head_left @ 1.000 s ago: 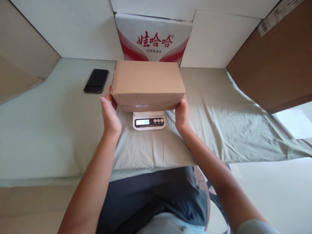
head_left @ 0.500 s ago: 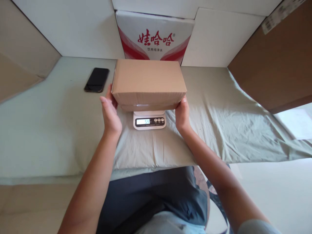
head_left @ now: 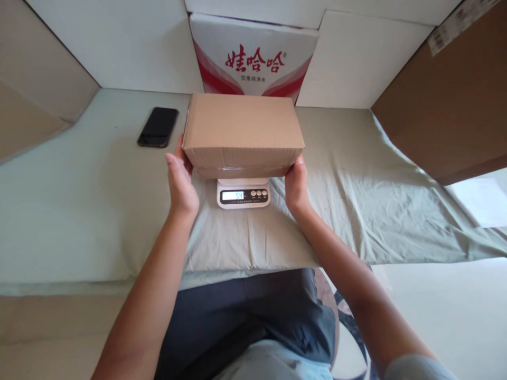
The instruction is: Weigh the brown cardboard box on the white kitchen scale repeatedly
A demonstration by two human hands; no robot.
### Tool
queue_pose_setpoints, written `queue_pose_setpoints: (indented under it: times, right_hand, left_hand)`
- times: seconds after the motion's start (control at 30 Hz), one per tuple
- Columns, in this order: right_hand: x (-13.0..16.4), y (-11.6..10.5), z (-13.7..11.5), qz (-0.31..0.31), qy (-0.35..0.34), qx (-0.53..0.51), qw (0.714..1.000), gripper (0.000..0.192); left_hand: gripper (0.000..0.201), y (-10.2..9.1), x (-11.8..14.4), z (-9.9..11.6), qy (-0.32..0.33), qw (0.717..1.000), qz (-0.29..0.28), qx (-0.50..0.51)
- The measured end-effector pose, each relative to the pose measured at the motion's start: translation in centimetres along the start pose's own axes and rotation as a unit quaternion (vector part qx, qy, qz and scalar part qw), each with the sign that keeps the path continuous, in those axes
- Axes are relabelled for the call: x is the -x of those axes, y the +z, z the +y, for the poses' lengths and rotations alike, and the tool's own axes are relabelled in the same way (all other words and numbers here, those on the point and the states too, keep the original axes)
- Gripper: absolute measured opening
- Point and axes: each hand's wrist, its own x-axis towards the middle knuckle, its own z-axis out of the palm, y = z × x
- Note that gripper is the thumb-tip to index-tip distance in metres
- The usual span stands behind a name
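A brown cardboard box (head_left: 243, 122) sits over a white digital kitchen scale (head_left: 243, 198), hiding most of its weighing plate. The scale's lit display appears to read 54. At the box's left side is my left hand (head_left: 182, 182), its fingers against the cardboard and partly hidden behind it, the thumb standing away. My right hand (head_left: 297, 183) presses the lower right corner, fingers partly out of sight. Between them the two hands hold the box level. Whether its full weight rests on the scale I cannot tell. Clear tape shows on the box's front face.
A black smartphone (head_left: 158, 126) lies left of the box on the pale green cloth (head_left: 130, 211). Behind stands a white carton with red lettering (head_left: 255, 58), among white panels. Large brown cardboard boxes flank both sides, one at right (head_left: 447, 100). The table's front edge is near my lap.
The view has shifted very slightly. Both hands, the box and the scale stay in the same arrangement, and the display reading looks the same.
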Motion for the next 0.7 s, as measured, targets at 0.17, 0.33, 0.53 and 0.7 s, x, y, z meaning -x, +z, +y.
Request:
queue_pose_setpoints:
  times: [0.17, 0.33, 0.53, 0.7]
  right_hand:
    - [-0.1, 0.1, -0.2, 0.007, 0.011, -0.001, 1.0, 0.083]
    - [-0.4, 0.2, -0.2, 0.012, 0.001, -0.002, 1.0, 0.087]
    - [-0.1, 0.1, 0.4, -0.009, 0.001, 0.011, 1.0, 0.094]
    - [0.1, 0.2, 0.9, -0.016, -0.007, 0.005, 1.0, 0.088]
  left_hand:
    - [0.118, 0.0, -0.1, 0.1, -0.006, 1.0, 0.009, 0.002]
    - [0.116, 0.0, -0.2, 0.4, -0.01, 1.0, -0.005, -0.012]
    - [0.112, 0.7, 0.4, 0.9, -0.026, 0.999, 0.016, 0.009]
    - [0.112, 1.0, 0.8, 1.0, -0.028, 0.999, 0.005, 0.021]
